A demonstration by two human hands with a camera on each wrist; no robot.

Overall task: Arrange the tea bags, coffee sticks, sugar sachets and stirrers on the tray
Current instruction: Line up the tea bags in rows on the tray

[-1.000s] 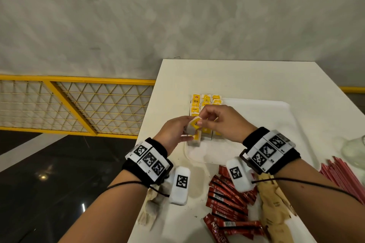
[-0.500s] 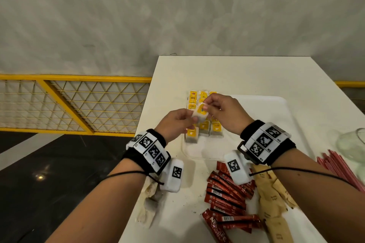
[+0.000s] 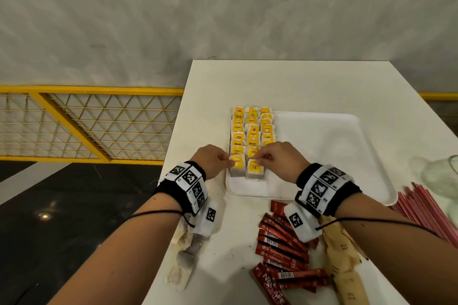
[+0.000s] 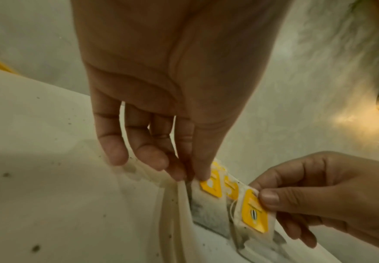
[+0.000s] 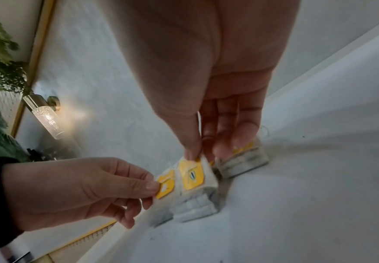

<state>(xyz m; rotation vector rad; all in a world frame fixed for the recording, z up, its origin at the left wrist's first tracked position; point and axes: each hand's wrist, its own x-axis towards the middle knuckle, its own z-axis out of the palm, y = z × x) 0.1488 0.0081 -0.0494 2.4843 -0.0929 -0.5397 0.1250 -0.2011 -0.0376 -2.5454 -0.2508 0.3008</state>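
A white tray (image 3: 322, 156) holds three columns of tea bags (image 3: 251, 129) with yellow tags along its left side. My left hand (image 3: 229, 160) pinches the yellow tag of the front tea bag of the left column (image 3: 237, 169). My right hand (image 3: 259, 160) pinches the top of the front tea bag of the middle column (image 3: 255, 172). Both bags stand on the tray floor. The left wrist view shows the left hand (image 4: 193, 176) at its bag (image 4: 208, 204). The right wrist view shows the right hand (image 5: 197, 154) on its bag (image 5: 195, 179).
Red coffee sticks (image 3: 280, 242) and brown sugar sachets (image 3: 344, 255) lie on the table in front of the tray. Red stirrers (image 3: 426, 208) and a glass jar (image 3: 441, 176) are at the right. Stained tea bags (image 3: 183, 255) lie by the table's left edge, beside a yellow railing (image 3: 86, 119).
Both hands held one tea bag in the air above the rows. They have come down and toward me, and that bag now stands at the front of the middle column.
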